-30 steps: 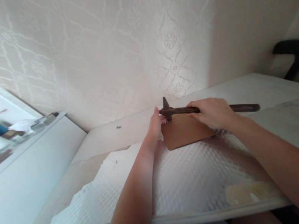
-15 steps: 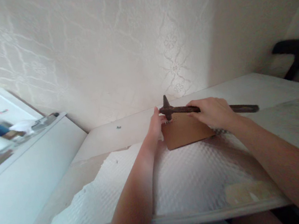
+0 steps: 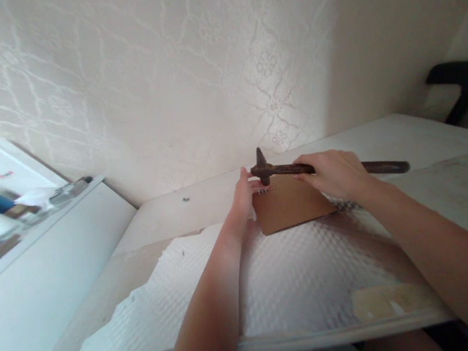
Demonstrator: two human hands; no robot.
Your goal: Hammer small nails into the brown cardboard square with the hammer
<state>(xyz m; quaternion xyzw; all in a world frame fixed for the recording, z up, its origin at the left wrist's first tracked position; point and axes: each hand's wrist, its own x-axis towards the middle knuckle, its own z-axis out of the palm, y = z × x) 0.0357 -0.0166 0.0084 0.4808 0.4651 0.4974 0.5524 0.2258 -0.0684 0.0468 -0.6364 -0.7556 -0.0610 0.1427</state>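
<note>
My right hand (image 3: 334,172) is wrapped around the dark wooden handle of a hammer (image 3: 283,170). The hammer lies nearly level, its rusty head over the far left corner of a brown board (image 3: 294,207). A row of small, shiny metal prongs or nails (image 3: 263,191) shows at that corner, just below the head. Beside them, at the board's left edge, is my left hand (image 3: 244,195), its fingers bent in toward the hammer head. Its fingertips are partly hidden, so what they pinch cannot be made out.
White textured sheeting (image 3: 302,277) covers part of the worn table (image 3: 387,138) beneath the board. Small metal bits (image 3: 185,200) lie farther left. A white cabinet (image 3: 46,274) adjoins at left, a patterned wall (image 3: 210,73) rises behind, and a black chair part (image 3: 466,79) is at right.
The hammer and my right hand have shifted very slightly to the right, with the head a touch higher off the metal prongs. My left hand and the board stay in place.
</note>
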